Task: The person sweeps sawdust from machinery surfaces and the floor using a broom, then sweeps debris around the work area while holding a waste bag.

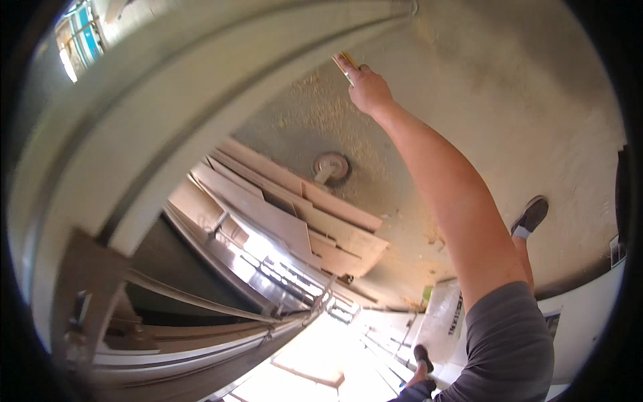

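My right hand (370, 90) reaches up and away at the end of an outstretched bare arm with a grey sleeve. Its fingers are closed around a slim yellow-and-white object (349, 65); its exact kind is too small to tell. Close to the left of that hand runs the edge of a large pale beam or panel with long grooves (167, 100). Whether the held object touches it, I cannot tell. Nothing of my left hand shows.
Flat wooden boards (301, 218) lie in a loose pile on the floor, near a round wheel-like foot (331, 167). Wood shavings (315, 110) are scattered around. A white wrapped package (440, 321) and dark shoes (534, 213) are toward the right. Metal rails (201, 358) fill the lower left.
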A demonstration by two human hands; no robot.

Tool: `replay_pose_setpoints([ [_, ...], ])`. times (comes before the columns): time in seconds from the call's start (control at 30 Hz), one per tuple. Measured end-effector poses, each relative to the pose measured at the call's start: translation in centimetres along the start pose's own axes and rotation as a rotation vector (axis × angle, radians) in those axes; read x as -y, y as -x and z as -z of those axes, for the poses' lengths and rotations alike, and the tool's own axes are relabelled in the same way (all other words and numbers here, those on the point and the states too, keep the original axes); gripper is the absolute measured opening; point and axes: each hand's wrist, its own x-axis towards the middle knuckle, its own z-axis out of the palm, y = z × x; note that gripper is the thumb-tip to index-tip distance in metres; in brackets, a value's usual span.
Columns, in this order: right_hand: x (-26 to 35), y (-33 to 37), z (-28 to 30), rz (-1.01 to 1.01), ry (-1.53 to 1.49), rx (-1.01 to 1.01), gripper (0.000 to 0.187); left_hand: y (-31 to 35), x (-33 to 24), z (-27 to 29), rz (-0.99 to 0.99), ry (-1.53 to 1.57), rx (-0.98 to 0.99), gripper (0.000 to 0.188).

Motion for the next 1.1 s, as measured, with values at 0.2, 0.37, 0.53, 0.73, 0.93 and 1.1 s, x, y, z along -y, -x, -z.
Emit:
replay_pose_setpoints([
  [0.2,-0.2,3.6,-5.5,0.175,0.333,0.406,0.049,0.5,0.5,2.6,0.246,0.483,-0.016,0.051],
  [0.37,-1.1,9.3,-2.1,0.130,0.564,0.613,0.039,-0.2,-0.5,-0.4,0.286,0.355,-0.151,0.054],
  [0.53,-3.1,15.3,12.2,0.101,0.598,0.513,0.049,-3.6,-5.7,-10.3,-0.072,-0.058,-0.044,0.066],
  [0.73,-11.0,29.6,13.6,0.008,0.505,0.452,0.060,-5.5,-4.6,-14.7,-0.126,-0.147,-0.085,0.069],
  [0.93,-15.4,51.7,14.6,-0.199,0.589,0.848,0.059,-6.6,-3.7,-15.2,-0.067,-0.096,-0.080,0.059],
  [1.1,-8.3,56.1,24.1,-0.281,0.417,0.927,0.051,-6.6,-4.9,-15.3,-0.024,-0.193,-0.125,0.076],
])
